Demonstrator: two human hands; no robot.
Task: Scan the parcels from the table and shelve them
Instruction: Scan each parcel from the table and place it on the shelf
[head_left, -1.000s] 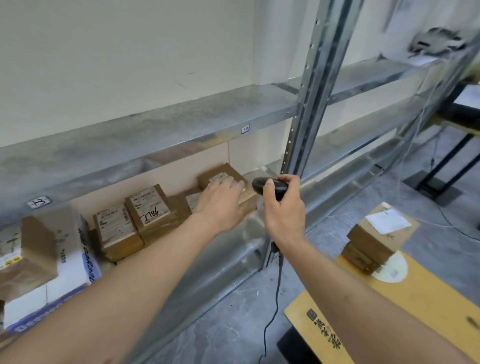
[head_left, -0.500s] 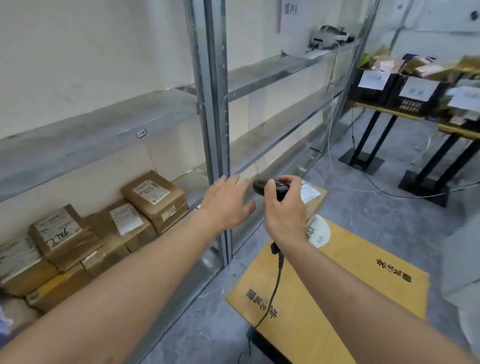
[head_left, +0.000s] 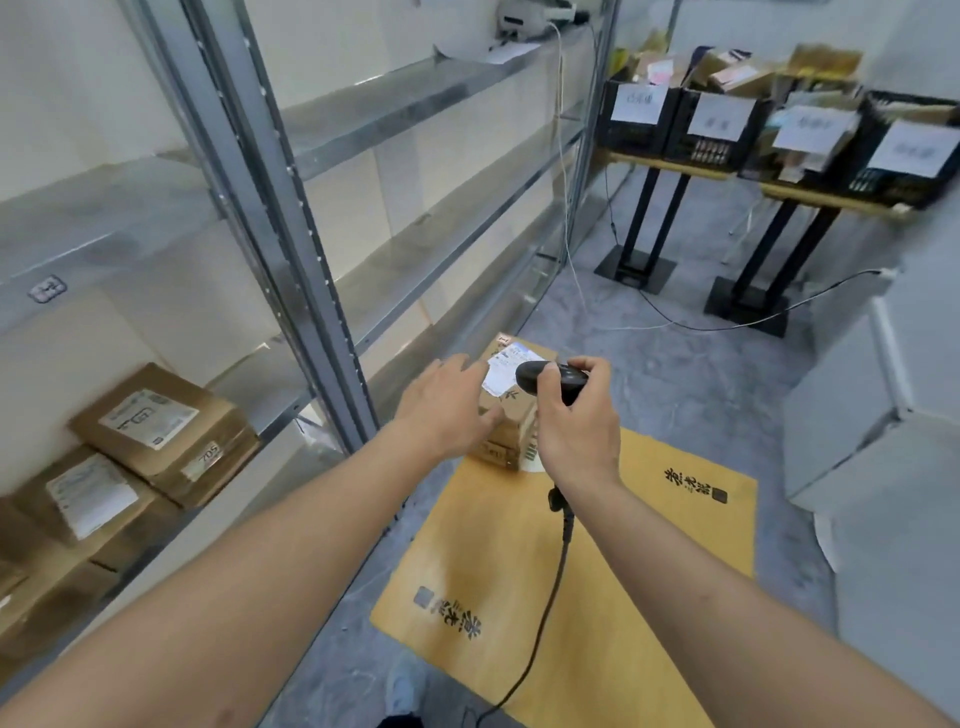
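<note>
While the right hand grips the scanner, the open left hand nears stacked parcels (shelf post beside).

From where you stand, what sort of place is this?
Probably a parcel sorting or pickup room: labelled parcels on metal shelving, a scanner in the right hand, and labelled crates of packages.

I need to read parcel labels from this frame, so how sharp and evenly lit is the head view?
Head view: soft, even indoor light, no hard shadows; wide-angle bending curves the shelf upright; motion blur smears the shelved parcels and the crate labels; the label on the table parcel is partly hidden by the scanner and is unreadable.
</note>
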